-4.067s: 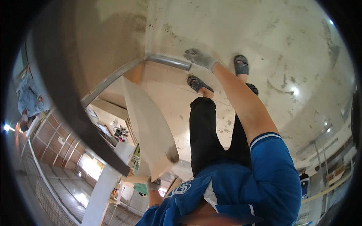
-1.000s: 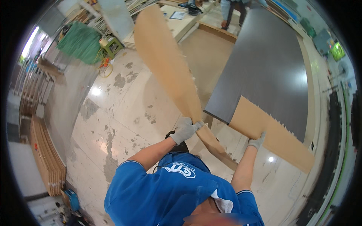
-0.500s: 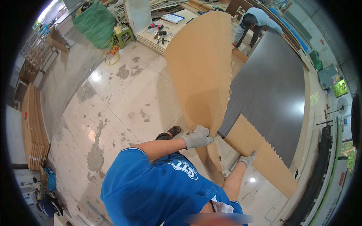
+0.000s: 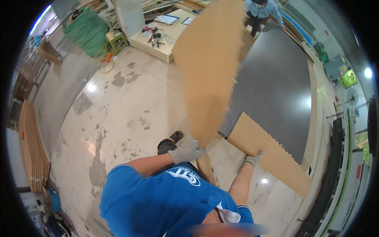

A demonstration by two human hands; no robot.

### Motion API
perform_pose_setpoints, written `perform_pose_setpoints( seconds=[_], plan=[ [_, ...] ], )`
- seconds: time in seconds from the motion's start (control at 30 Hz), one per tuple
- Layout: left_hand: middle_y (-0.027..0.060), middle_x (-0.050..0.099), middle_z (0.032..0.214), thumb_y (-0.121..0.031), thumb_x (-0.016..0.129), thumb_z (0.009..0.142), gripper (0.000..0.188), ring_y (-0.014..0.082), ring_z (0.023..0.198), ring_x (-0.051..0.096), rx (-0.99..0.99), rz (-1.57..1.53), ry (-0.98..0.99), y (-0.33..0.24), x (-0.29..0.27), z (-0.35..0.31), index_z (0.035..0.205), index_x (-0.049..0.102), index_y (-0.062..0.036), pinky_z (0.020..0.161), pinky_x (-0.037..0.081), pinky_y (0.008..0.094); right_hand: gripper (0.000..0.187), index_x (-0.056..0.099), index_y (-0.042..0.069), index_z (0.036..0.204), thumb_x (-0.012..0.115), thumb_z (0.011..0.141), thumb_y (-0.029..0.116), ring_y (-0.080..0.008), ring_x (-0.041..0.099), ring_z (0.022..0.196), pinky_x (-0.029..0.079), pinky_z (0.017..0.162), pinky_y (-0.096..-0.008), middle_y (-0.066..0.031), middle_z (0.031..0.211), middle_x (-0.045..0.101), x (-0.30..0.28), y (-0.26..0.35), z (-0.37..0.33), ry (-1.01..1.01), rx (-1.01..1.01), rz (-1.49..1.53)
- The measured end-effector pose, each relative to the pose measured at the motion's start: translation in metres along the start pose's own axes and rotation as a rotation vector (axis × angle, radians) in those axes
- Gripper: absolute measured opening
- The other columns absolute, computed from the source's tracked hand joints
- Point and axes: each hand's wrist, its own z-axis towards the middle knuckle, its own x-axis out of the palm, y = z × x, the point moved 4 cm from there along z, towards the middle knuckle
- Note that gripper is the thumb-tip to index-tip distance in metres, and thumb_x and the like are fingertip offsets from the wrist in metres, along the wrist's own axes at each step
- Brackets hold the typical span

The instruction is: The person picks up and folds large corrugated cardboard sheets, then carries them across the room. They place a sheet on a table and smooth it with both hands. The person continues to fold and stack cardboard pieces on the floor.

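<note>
A large sheet of brown paper (image 4: 209,75) with a ragged torn right edge rises from my left hand (image 4: 186,151) toward the far side. The grey-gloved left hand is closed round its gathered near end, and a strip of paper hangs below the fist. To the right, my gloved right hand (image 4: 254,159) grips the near edge of a folded-over brown paper flap (image 4: 268,152); some of its fingers are hidden. That flap lies across the near end of a long dark grey panel (image 4: 276,91), its far edge torn too.
At the panel's far end stands a person (image 4: 262,12) in a light blue shirt. A stack of pale boards (image 4: 158,43) carries tools and clipboards. Beyond it are a green stool (image 4: 117,41) and a green-wrapped bundle (image 4: 87,31). Brown boards (image 4: 31,146) lean at far left.
My left hand has drawn the large paper sheet left and toward me. My right hand stays at the flap. The far person has straightened up somewhat, and the view has shifted.
</note>
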Motion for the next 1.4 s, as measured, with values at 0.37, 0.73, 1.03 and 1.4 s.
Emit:
perform_pose_setpoints(
  seconds=[0.37, 0.73, 1.03, 1.4],
  plan=[
    [0.0087, 0.07, 0.094, -0.018, 0.068, 0.086, 0.028, 0.0159, 0.084, 0.067, -0.34, -0.988, -0.86, 0.183, -0.164, -0.119, 0.105, 0.069, 0.003, 0.071, 0.052, 0.0254, 0.051, 0.049, 0.007, 0.138, 0.049, 0.099, 0.04, -0.0329, 0.054, 0.123, 0.045, 0.104, -0.0519, -0.0103, 0.139, 0.055, -0.009, -0.002, 0.008, -0.038, 0.049, 0.063],
    [0.0109, 0.064, 0.107, -0.006, 0.062, 0.091, 0.025, 0.021, 0.097, 0.065, -0.41, -1.475, -1.141, 0.321, -0.178, -0.214, 0.114, 0.059, 0.0038, 0.083, 0.056, 0.0347, 0.049, 0.049, 0.008, 0.137, 0.052, 0.099, 0.037, -0.0303, 0.055, 0.121, 0.049, 0.098, -0.0494, -0.0093, 0.138, 0.055, -0.011, 0.004, 0.013, -0.05, 0.0, -0.034],
    [0.0086, 0.064, 0.107, 0.002, 0.066, 0.086, 0.031, 0.0219, 0.096, 0.064, -0.358, -1.461, -0.921, 0.277, -0.197, -0.144, 0.116, 0.058, -0.0013, 0.088, 0.055, 0.0365, 0.054, 0.049, 0.009, 0.139, 0.047, 0.099, 0.045, -0.0304, 0.054, 0.123, 0.048, 0.099, -0.0484, -0.0101, 0.138, 0.055, -0.016, 0.003, 0.024, -0.043, 0.042, -0.067],
    [0.0122, 0.066, 0.108, -0.002, 0.065, 0.085, 0.027, 0.0232, 0.1, 0.065, -0.063, -1.454, -0.772, 0.291, -0.369, -0.076, 0.111, 0.06, 0.0034, 0.094, 0.053, 0.0369, 0.048, 0.055, 0.01, 0.132, 0.06, 0.094, 0.04, -0.028, 0.058, 0.119, 0.049, 0.1, -0.0487, -0.0077, 0.132, 0.06, -0.017, -0.002, 0.016, -0.098, 0.039, 0.074]
  ],
)
